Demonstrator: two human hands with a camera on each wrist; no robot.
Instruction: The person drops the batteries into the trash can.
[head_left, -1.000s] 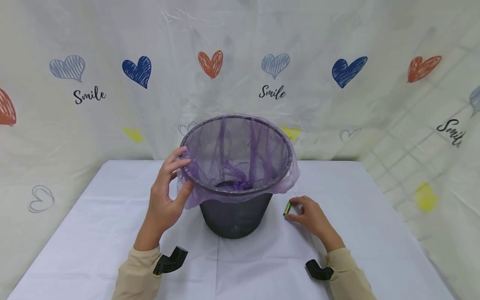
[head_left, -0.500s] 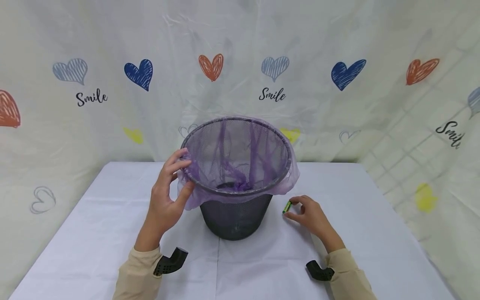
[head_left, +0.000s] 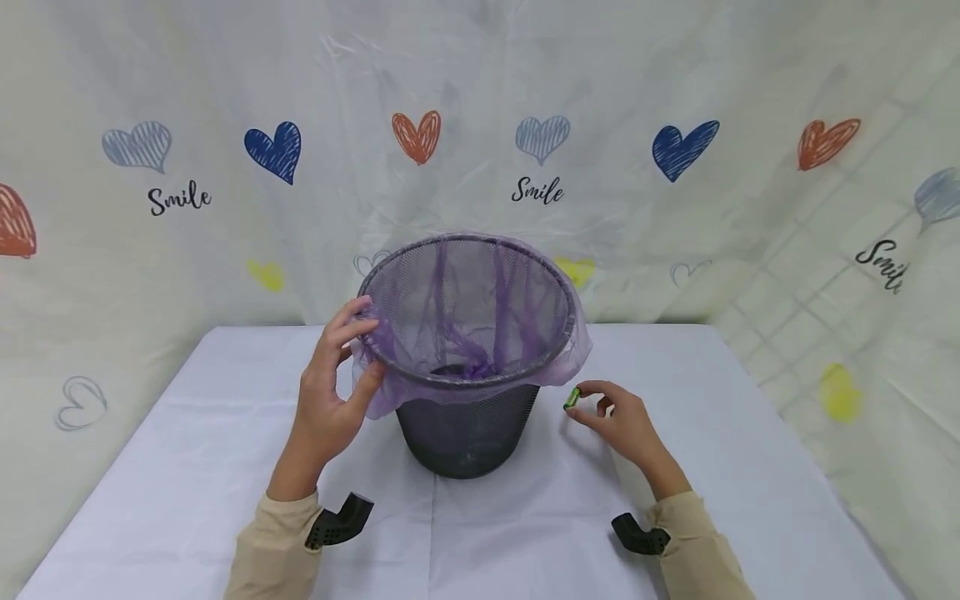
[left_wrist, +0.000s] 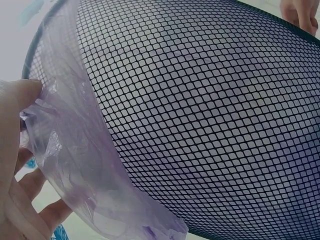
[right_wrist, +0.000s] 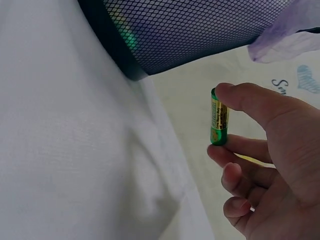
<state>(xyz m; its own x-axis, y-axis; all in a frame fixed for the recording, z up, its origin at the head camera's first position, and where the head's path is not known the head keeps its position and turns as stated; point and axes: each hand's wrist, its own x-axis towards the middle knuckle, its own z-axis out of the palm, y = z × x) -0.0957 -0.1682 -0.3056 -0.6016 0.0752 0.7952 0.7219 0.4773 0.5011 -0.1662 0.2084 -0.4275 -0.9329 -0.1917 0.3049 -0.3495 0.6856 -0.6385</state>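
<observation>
A black mesh wastebasket point(head_left: 465, 437) stands mid-table in the head view, its mouth tilted towards me. A thin purple bin liner point(head_left: 577, 354) lines it and is folded over the rim. My left hand point(head_left: 330, 404) holds the left side of the rim, thumb on the near side and fingers over the bag; the left wrist view shows the thumb point(left_wrist: 27, 92) against the liner. To the right of the basket, my right hand point(head_left: 622, 421) pinches a small green-and-yellow battery point(right_wrist: 219, 117) by its two ends, between thumb and fingers. The battery hangs above the tabletop, apart from the basket.
A white cloth covers the table point(head_left: 187, 500). Behind it hangs a pale curtain point(head_left: 480, 67) printed with hearts and the word Smile. Each sleeve carries a black bracket, one on the left wrist point(head_left: 341, 521) and one on the right point(head_left: 640, 534).
My right hand has risen slightly with the battery, which now tilts more. The left hand keeps its hold on the rim. The whole head view has shifted a little.
</observation>
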